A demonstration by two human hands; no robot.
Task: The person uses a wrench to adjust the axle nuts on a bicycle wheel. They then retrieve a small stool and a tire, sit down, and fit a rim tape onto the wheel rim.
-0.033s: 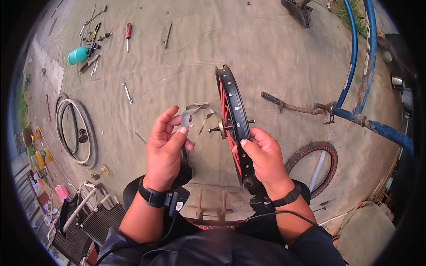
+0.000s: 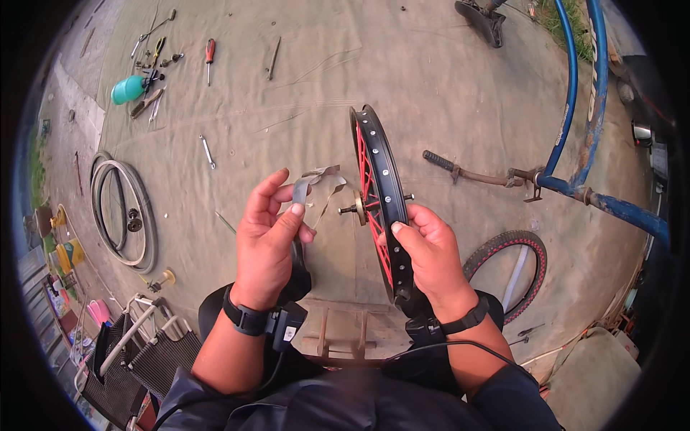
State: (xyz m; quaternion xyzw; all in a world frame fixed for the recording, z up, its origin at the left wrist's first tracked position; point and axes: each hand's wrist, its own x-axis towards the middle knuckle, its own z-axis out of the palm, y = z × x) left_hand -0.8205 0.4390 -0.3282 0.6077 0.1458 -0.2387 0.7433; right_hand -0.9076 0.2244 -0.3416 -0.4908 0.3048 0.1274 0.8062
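V. little changed vs the prev. frame: the whole view shifted a touch, but both hands kept the same hold. My read: handling was at a brief standstill, w/ nothing newly fitted or taken off.

L hand (image 2: 267,233) had thumb & index pinched narrow on a grey strip (image 2: 300,188), a thin, curled band that looped out toward the wheel (image 2: 389,187); other fingers were loosely bent & held nothing else that I could see. Couldn't tell from this angle if the strip's far end touched anything.

R hand (image 2: 435,255) held the wheel by its near-right side, thumb on the rim's outer face, remaining fingers wrapped round behind, partly hidden. The wheel stood approx. upright, edge-on, in front of the person, slightly R of centre, w/ no tyre on it; its red spokes (image 2: 363,161) & hub (image 2: 361,208) showed on the L side, the strip just beside them.

Around: a black-&-red tyre (image 2: 540,273) lay on the ground sheet (image 2: 309,129) to the R, near the blue bike frame (image 2: 625,210). More tyres (image 2: 149,215) lay far L, plus a wrench (image 2: 207,152), a red-handled screwdriver (image 2: 210,52) & a teal bottle (image 2: 129,90) up top-L, all well apart from both hands.
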